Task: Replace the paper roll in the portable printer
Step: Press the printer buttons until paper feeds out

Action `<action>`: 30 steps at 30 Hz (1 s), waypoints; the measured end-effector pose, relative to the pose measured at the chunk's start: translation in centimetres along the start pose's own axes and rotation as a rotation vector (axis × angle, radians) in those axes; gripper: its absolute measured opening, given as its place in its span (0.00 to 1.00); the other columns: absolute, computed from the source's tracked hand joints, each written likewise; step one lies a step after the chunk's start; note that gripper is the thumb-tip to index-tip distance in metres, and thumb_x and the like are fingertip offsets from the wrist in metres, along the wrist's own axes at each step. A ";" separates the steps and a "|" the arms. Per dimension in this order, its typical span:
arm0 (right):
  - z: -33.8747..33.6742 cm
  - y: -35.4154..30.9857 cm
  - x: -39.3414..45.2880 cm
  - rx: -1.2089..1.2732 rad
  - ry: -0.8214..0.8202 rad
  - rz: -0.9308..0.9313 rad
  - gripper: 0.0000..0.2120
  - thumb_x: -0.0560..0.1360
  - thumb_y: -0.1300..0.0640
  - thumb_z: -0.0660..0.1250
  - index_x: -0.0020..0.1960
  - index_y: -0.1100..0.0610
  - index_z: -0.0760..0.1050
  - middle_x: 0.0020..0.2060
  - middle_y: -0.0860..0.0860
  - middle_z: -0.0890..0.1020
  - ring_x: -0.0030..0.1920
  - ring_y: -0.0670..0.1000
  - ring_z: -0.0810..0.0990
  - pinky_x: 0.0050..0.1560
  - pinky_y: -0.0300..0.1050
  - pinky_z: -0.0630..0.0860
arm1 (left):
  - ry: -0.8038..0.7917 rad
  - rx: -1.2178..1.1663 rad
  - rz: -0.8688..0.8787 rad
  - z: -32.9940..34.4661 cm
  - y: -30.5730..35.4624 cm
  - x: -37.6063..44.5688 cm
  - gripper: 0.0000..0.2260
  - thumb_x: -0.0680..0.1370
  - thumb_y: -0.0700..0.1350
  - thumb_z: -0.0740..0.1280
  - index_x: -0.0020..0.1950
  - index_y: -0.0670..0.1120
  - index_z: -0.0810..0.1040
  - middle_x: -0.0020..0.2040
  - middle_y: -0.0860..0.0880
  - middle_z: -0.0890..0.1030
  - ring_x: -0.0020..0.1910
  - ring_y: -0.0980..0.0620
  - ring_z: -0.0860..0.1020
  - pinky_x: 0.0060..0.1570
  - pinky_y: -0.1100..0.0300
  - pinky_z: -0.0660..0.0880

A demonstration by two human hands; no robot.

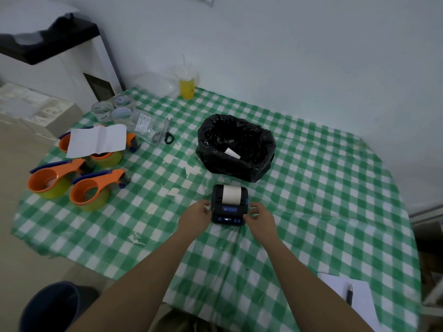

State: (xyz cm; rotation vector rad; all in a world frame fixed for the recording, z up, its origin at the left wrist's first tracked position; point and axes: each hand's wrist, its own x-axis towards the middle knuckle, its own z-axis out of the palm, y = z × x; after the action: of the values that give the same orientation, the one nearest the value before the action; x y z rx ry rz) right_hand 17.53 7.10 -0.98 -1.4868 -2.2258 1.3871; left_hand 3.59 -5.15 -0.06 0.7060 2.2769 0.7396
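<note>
Dim, soft light (edges bowed), corners perhaps blurred.

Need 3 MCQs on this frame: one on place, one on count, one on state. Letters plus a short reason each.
1. Where does the black-lined bin stand relative to the printer?
A. Just beyond it
B. On its left side
C. Near the pen

2. How many orange tape dispensers lie on the tablecloth?
A. One
B. Two
C. Four

3. How do the hands stand at the printer?
A. Both lifted well clear of it
B. Left hand and right hand at its two sides
C. One hand alone on top of it

Answers: 1 A, the bin sits directly on the far side of the printer. 2 C, two lie in front and two are partly under a white paper sheet. 3 B, each hand's fingers reach a side of the printer, with white paper showing in its top.
</note>
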 end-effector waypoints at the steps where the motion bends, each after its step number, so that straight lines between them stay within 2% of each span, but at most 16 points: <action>1: 0.0 0.0 0.0 -0.004 -0.003 -0.001 0.19 0.75 0.61 0.66 0.65 0.57 0.70 0.57 0.57 0.78 0.46 0.50 0.77 0.47 0.45 0.75 | 0.001 0.001 -0.001 0.0 0.0 0.0 0.16 0.78 0.43 0.60 0.65 0.43 0.71 0.57 0.44 0.80 0.51 0.44 0.79 0.47 0.55 0.73; 6: -0.1 -0.3 0.3 -0.005 -0.013 0.006 0.18 0.75 0.62 0.65 0.64 0.57 0.70 0.56 0.56 0.78 0.46 0.50 0.77 0.45 0.44 0.73 | 0.014 0.024 0.002 -0.2 0.2 -0.1 0.15 0.78 0.43 0.60 0.65 0.44 0.71 0.57 0.45 0.80 0.46 0.44 0.79 0.45 0.55 0.73; 9: -0.3 -0.6 0.5 0.001 -0.010 -0.005 0.16 0.74 0.63 0.64 0.62 0.57 0.72 0.55 0.56 0.79 0.46 0.51 0.78 0.44 0.44 0.74 | 0.032 0.037 -0.001 -0.4 0.3 -0.1 0.15 0.78 0.43 0.60 0.65 0.44 0.72 0.57 0.45 0.80 0.46 0.45 0.78 0.43 0.56 0.72; 13: -0.5 -0.8 0.6 0.007 -0.016 -0.017 0.15 0.75 0.63 0.64 0.61 0.57 0.72 0.55 0.55 0.78 0.46 0.50 0.77 0.43 0.44 0.74 | 0.040 0.028 -0.004 -0.6 0.3 0.0 0.15 0.78 0.43 0.60 0.64 0.43 0.72 0.55 0.43 0.81 0.40 0.49 0.74 0.42 0.57 0.70; 21: -0.4 -0.6 0.6 0.001 -0.016 -0.019 0.16 0.74 0.65 0.64 0.61 0.58 0.73 0.55 0.56 0.79 0.46 0.50 0.77 0.41 0.43 0.72 | 0.036 0.015 -0.009 -0.8 0.5 -0.2 0.14 0.78 0.43 0.61 0.63 0.44 0.73 0.56 0.41 0.81 0.51 0.42 0.79 0.51 0.51 0.76; 25: -0.5 -0.6 0.6 0.009 -0.015 -0.015 0.16 0.74 0.65 0.64 0.61 0.58 0.73 0.55 0.55 0.78 0.45 0.49 0.77 0.36 0.39 0.71 | 0.037 0.013 -0.009 -0.9 0.5 -0.4 0.14 0.78 0.43 0.60 0.63 0.44 0.73 0.55 0.41 0.81 0.51 0.42 0.79 0.51 0.51 0.76; 30: -0.4 -0.6 0.8 0.030 -0.006 -0.015 0.16 0.74 0.65 0.64 0.61 0.58 0.73 0.54 0.55 0.78 0.44 0.50 0.77 0.39 0.42 0.72 | 0.035 -0.005 0.003 -0.9 0.5 -0.2 0.14 0.78 0.43 0.60 0.63 0.43 0.73 0.55 0.42 0.81 0.45 0.45 0.77 0.45 0.56 0.72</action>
State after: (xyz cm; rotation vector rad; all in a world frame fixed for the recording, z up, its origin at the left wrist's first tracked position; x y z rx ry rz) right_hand 16.92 7.91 -0.61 -1.4556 -2.2049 1.4161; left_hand 3.21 -5.27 0.95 0.6991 2.3049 0.7643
